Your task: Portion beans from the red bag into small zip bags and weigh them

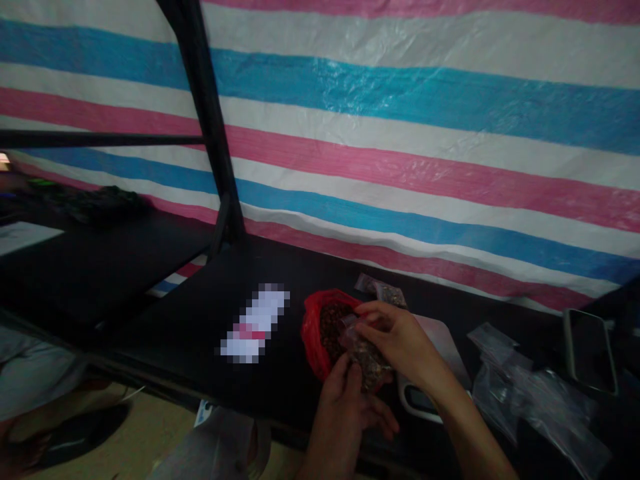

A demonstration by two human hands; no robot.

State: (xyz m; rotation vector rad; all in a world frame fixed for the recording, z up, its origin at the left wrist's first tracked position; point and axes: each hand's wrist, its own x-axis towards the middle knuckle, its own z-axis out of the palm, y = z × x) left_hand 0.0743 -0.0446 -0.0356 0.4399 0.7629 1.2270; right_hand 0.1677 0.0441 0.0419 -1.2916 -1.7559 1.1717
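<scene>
My left hand [345,407] supports the lower side of a small clear zip bag [373,370] partly filled with brown seed-like bits. The fingers of my right hand [393,333] pinch the same bag near its upper edge. Directly behind and left of it, a red plastic bag [313,340] stands with its mouth wide, full of small dark brown pieces [333,323]. Partly covered by my right forearm is a white digital scale [445,340] with a dark display. Another filled zip bag [393,294] lies beyond my right hand.
Several flat clear zip bags [535,400] lie to the right, beside a phone [590,353]. A blurred-out paper [257,323] is on the black table [200,333]. A dark metal post [207,113] rises behind, before a striped plastic sheet [425,153]. A person's leg [35,380] shows at left.
</scene>
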